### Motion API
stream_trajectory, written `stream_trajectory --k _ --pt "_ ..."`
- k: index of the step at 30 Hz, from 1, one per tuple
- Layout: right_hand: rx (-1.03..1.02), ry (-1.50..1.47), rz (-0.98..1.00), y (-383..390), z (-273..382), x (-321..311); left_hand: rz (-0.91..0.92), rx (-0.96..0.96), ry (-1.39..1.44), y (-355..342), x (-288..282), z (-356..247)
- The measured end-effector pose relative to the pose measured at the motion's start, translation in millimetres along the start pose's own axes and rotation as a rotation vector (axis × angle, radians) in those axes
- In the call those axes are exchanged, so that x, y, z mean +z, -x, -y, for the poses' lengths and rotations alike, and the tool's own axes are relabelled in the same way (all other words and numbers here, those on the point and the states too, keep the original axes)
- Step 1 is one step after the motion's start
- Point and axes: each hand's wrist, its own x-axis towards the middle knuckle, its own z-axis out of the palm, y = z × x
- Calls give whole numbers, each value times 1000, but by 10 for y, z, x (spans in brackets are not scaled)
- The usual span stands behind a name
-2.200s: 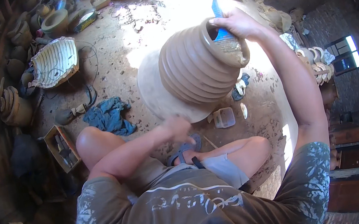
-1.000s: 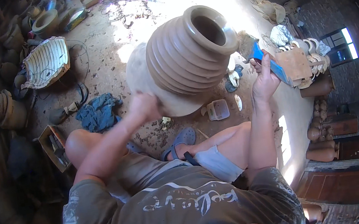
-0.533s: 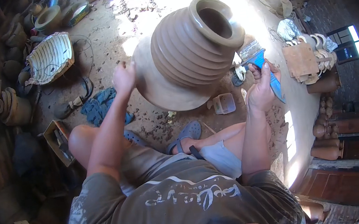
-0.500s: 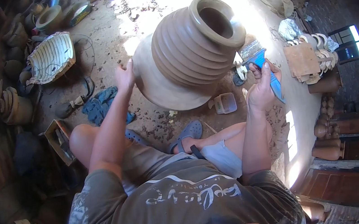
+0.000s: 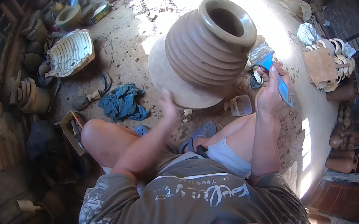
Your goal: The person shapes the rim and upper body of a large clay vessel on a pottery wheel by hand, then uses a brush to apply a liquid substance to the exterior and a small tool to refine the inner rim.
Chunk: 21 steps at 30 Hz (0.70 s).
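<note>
A large ribbed clay pot (image 5: 205,52) with a wide round mouth stands on a round turntable (image 5: 166,79) in front of me. My left hand (image 5: 170,109), smeared by motion, is at the turntable's near left edge; whether its fingers touch the edge, I cannot tell. To the right of the pot, my right hand (image 5: 269,91) is closed round the blue handle of a wide flat paintbrush (image 5: 267,60). The brush's head points up and away from me, close beside the pot's right side; contact with the clay cannot be made out.
Near the turntable sits a small clear plastic tub (image 5: 240,105). A dark blue cloth (image 5: 123,102) and an open box (image 5: 73,132) lie to the left. A ribbed pale mould piece (image 5: 73,52) is farther left. Stacked clay pieces (image 5: 319,65) stand at the right. Clay crumbs litter the floor.
My left hand has swept right and nearer along the turntable's edge, and now blurs. My right hand still holds the paintbrush beside the pot. The whole view has shifted slightly.
</note>
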Motion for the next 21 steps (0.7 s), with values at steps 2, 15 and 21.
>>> stream_trajectory --k 2,15,21 --pt "9 -31 41 16 16 23 -88 5 115 -941 -405 -284" --pt "-42 27 77 195 49 69 14 -12 -7 -252 -37 -91" --pt "-93 100 135 259 51 169 -153 245 22 -525 -39 267"
